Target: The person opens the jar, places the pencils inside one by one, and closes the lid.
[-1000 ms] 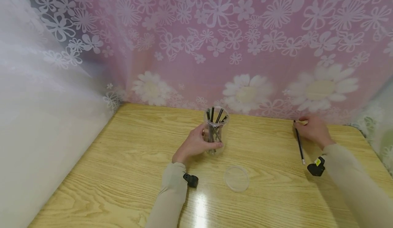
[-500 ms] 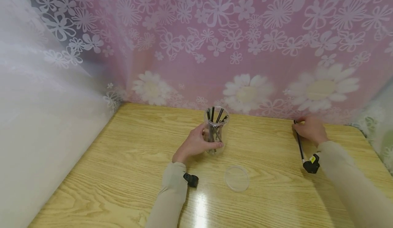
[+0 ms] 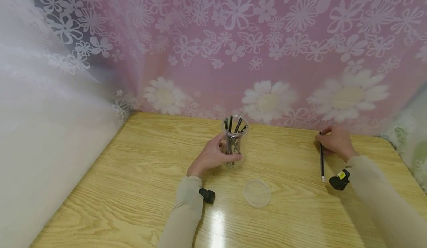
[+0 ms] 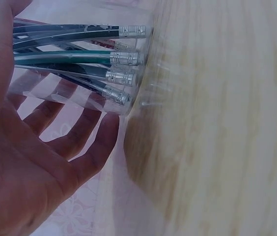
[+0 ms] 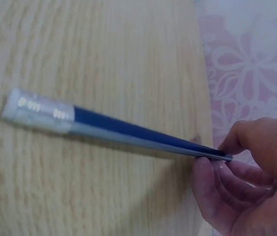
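My left hand [image 3: 211, 156] curls round a clear jar [image 3: 245, 141] that stands upright on the table. Inside it lean several dark pencils [image 4: 65, 34], one of them green, with their metal-banded ends at the jar's bottom in the left wrist view. At the table's far right, my right hand [image 3: 337, 143] pinches a single dark pencil [image 5: 133, 133] by one end between thumb and fingers. Its eraser end with a silver band points back toward me. In the right wrist view the pencil looks raised a little off the wood, its shadow below.
A clear round lid [image 3: 257, 194] lies flat on the wood-grain table [image 3: 133, 188], in front of the jar. A pink flowered curtain [image 3: 207, 55] hangs along the back edge, and a whitish sheet [image 3: 60, 129] closes off the left side.
The right hand has shifted slightly left, and the pencil has swung so its eraser end lies further left, pointing nearly straight toward me. Left hand and jar have hardly moved.
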Demonstrator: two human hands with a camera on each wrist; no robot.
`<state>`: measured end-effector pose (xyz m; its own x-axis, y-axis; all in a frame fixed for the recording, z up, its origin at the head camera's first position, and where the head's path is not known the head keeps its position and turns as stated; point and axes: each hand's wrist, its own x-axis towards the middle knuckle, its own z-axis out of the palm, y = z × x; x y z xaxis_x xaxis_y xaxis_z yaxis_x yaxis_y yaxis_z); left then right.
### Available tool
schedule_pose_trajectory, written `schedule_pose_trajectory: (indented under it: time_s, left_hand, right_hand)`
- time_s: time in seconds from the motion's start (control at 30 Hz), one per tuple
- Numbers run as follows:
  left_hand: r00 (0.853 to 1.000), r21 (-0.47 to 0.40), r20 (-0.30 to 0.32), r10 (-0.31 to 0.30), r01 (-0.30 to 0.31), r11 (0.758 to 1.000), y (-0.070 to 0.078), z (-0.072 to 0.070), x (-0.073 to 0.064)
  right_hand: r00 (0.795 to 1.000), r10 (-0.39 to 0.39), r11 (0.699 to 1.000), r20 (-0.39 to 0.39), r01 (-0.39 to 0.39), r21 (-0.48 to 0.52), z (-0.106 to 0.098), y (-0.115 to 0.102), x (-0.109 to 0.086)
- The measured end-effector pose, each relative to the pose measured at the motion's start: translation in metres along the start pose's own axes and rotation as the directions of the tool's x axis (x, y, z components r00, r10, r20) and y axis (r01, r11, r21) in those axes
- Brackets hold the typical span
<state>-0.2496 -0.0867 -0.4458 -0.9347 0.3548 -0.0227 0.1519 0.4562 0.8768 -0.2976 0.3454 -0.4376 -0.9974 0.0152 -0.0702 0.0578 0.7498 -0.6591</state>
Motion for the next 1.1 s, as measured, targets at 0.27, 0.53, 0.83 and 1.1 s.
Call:
schedule_pose_trajectory:
  time_s: [0.27,0.53,0.83,1.1]
  left_hand:
    - [1.000,0.015,0.001,0.005,-0.005,1.000,0.002,-0.001,-0.001]
    - [1.000,0.011,0.005,0.005,-0.005,1.000,0.001,-0.001,-0.001]
    - [1.000,0.013,0.003,0.002,-0.002,1.000,0.000,0.000,0.000]
    - [1.000,0.021,-0.002,0.002,-0.002,1.000,0.001,0.000,0.000]
  right_hand:
    - [1.000,0.015,0.986,-0.017,-0.012,0.168,-0.006,-0.013,-0.009]
    - [0.996,0.002,0.976,-0.092,0.018,0.217,-0.006,-0.025,-0.018]
    - [0.988,0.009,0.952,-0.155,0.039,0.304,-0.008,-0.045,-0.030]
    - [0.980,0.011,0.910,-0.197,0.071,0.408,-0.011,-0.074,-0.040]
